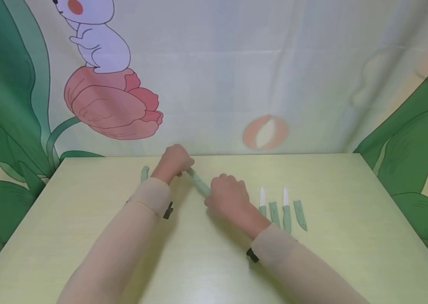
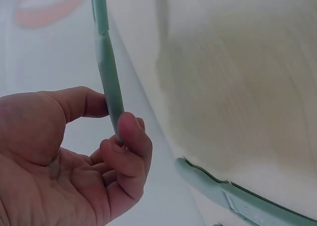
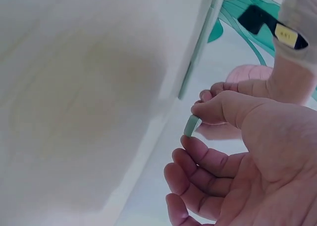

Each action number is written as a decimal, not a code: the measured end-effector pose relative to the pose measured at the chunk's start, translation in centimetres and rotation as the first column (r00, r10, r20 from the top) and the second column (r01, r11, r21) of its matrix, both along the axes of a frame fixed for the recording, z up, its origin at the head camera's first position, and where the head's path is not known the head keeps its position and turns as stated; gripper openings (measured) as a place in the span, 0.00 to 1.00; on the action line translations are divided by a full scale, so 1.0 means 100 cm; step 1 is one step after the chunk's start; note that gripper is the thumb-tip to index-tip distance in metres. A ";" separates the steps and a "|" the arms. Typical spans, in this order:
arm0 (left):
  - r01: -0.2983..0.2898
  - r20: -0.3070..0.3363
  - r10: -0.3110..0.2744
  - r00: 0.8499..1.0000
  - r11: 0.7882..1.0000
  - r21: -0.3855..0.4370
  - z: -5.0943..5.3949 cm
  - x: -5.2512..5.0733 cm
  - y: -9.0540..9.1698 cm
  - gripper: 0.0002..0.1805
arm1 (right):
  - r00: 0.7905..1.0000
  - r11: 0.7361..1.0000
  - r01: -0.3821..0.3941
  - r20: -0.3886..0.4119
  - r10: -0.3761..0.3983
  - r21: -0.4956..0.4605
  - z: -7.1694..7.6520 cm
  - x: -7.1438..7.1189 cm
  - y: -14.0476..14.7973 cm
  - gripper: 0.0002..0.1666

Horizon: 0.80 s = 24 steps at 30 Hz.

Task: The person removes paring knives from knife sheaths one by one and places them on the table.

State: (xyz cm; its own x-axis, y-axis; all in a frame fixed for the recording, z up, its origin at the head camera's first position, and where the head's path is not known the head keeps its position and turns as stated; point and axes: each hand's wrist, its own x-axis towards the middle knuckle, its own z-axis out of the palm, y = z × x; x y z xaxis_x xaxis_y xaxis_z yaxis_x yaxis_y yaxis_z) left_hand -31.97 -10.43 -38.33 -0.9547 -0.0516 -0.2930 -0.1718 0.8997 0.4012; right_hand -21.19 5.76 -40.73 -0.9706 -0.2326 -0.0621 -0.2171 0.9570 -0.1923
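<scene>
A green sheathed knife (image 1: 199, 182) slants between the two hands above the table. My left hand (image 1: 174, 161) pinches the end of its handle (image 2: 110, 80) between thumb and fingers, as the left wrist view shows. At the other end, my right hand (image 1: 231, 195) holds the sheath (image 3: 191, 125) between thumb and index finger. The sheath and handle meet in the left wrist view. Another green knife (image 2: 252, 203) lies on the table by the left hand, mostly hidden behind the forearm in the head view.
Right of the right hand, two bare-bladed knives (image 1: 286, 215) with green handles lie beside two separate green sheaths (image 1: 300, 214). The pale table (image 1: 85, 219) ends at a curtain (image 1: 206, 84) printed with flowers and leaves.
</scene>
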 end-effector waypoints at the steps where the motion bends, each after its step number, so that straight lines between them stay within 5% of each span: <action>1: -0.001 -0.002 0.001 1.000 1.000 0.014 0.002 0.001 0.000 0.11 | 1.000 1.000 0.004 -0.003 -0.004 -0.001 0.002 0.000 0.003 0.14; 17: -0.040 -0.012 0.045 0.999 0.961 0.275 0.022 0.025 -0.008 0.14 | 0.995 0.996 0.013 -0.102 -0.021 -0.086 0.015 0.003 0.036 0.12; 20: -0.034 -0.011 0.040 0.999 0.936 0.352 0.023 0.030 -0.010 0.14 | 0.993 0.995 0.009 -0.120 -0.022 -0.101 0.019 0.004 0.042 0.10; 24: -0.059 0.004 0.066 0.998 0.871 0.487 0.021 0.034 -0.013 0.15 | 0.993 0.991 0.014 -0.111 -0.029 -0.134 0.023 0.006 0.049 0.08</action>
